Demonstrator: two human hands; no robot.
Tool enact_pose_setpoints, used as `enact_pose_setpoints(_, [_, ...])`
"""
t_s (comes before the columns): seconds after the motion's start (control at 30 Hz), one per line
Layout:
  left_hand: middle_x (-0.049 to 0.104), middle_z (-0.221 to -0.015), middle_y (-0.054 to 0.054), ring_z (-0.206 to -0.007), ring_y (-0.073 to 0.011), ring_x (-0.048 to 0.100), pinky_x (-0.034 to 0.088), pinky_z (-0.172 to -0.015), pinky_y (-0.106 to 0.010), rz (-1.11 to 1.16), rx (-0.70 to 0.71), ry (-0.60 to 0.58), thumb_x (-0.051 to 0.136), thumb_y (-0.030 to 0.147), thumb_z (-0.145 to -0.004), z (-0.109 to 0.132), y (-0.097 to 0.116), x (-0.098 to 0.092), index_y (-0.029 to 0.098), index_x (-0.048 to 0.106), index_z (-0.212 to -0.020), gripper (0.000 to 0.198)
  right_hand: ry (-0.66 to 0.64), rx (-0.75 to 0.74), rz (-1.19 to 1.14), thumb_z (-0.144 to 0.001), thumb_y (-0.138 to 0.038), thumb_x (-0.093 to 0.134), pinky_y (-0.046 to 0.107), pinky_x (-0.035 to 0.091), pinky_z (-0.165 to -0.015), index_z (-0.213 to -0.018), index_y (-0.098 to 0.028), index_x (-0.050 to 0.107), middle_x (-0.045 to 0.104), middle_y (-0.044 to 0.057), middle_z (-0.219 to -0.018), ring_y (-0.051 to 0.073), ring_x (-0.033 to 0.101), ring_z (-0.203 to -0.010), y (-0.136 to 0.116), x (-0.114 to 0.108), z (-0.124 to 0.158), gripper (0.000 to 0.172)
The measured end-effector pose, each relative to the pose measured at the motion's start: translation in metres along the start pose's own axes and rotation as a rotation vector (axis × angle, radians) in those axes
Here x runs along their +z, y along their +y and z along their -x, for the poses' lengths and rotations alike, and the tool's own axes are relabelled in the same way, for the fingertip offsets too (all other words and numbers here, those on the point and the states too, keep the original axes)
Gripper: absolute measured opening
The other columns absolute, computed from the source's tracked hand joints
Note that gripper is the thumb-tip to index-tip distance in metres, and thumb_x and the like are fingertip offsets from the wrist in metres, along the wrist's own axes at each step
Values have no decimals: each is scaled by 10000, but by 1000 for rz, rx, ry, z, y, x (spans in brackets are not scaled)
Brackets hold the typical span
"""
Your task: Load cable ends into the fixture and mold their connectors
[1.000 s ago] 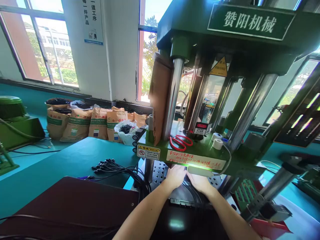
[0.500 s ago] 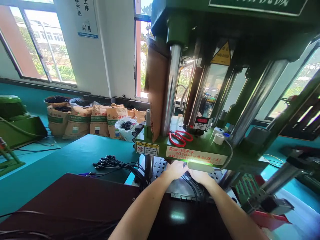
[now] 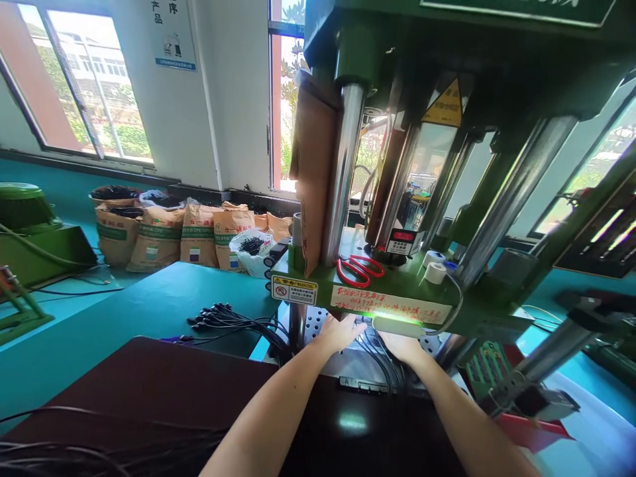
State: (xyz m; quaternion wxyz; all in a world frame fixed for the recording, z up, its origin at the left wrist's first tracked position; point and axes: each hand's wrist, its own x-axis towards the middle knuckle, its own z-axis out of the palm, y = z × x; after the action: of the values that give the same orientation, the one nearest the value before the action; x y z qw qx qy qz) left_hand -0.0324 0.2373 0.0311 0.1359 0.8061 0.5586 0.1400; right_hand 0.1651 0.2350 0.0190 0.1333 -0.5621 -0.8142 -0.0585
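Both of my hands reach under the upper plate of a green press (image 3: 308, 271). My left hand (image 3: 342, 333) is over the metal bed at the left of several black cables (image 3: 380, 358); its thumb and fingers show apart, with nothing visible between them. My right hand (image 3: 401, 346) is at the right side of the same cables, close to or touching them. Its fingers are hidden by the lit lamp bar (image 3: 397, 326) and the plate. The cables run towards me over a dark metal block (image 3: 365, 385) on the front edge.
Red-handled scissors (image 3: 360, 270) and white tape rolls (image 3: 435, 273) lie on the press plate. A bundle of black cables (image 3: 218, 318) rests on the teal table (image 3: 163, 298) at left. Brown sacks (image 3: 199, 232) stand by the wall. A red bin (image 3: 534, 427) is at right.
My left hand has shifted left, away from my right hand, and its fingers have spread. The right hand stays near the cables. The view has shifted slightly.
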Motion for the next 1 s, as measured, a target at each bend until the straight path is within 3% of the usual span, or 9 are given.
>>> enact_pose_setpoints(0.13, [588,-1117,-75,-1096,-216,490,350,-945,-380,9,16,45,315,464,-848,5,10,-8,219,474,-1166,432,31,20,29,-903,-269,330,344,375,-929,-1036,-224,635,682,34,-1001,194,581,-976,-6,-5,-3,336])
enact_pose_setpoints(0.23, [534,-1204,-114,-1150,-250,445,324,-970,-416,8,45,94,382,442,-826,24,22,-14,181,457,-1190,454,61,51,56,-902,-219,309,342,388,-910,-1011,-211,640,687,49,-974,192,592,-956,-19,-10,-2,349])
enact_pose_setpoints(0.33, [510,-1243,-80,-1171,-234,411,328,-973,-383,44,178,110,458,411,-799,65,34,-17,209,468,-1175,427,75,86,77,-881,-211,350,358,414,-869,-969,-175,653,684,98,-960,222,603,-942,-36,-13,0,318])
enact_pose_setpoints(0.43, [582,-1132,-24,-1063,-207,484,372,-920,-364,170,346,85,516,403,-776,114,40,-14,259,499,-1107,361,56,95,87,-826,-191,443,385,428,-841,-977,-156,650,669,138,-983,266,598,-955,-46,-12,1,259])
enact_pose_setpoints(0.57, [609,-1105,-1,-1076,-220,490,372,-935,-381,255,385,50,601,388,-720,154,31,3,283,505,-1092,398,24,115,83,-813,-125,453,387,444,-815,-1020,-163,631,647,151,-1029,262,600,-943,-47,-7,-2,276])
enact_pose_setpoints(0.77, [646,-1054,-28,-1041,-240,538,424,-888,-357,233,469,34,625,432,-699,156,15,35,256,522,-1089,440,10,165,60,-855,-163,491,386,440,-842,-1045,-155,591,623,99,-1061,201,588,-935,-45,1,-7,215])
enact_pose_setpoints(1.0, [659,-1011,-18,-994,-221,556,433,-868,-336,228,507,58,618,418,-704,161,19,33,245,545,-1047,391,34,202,37,-863,-240,521,408,458,-826,-1057,-153,565,581,73,-1097,192,570,-938,-46,0,-7,218])
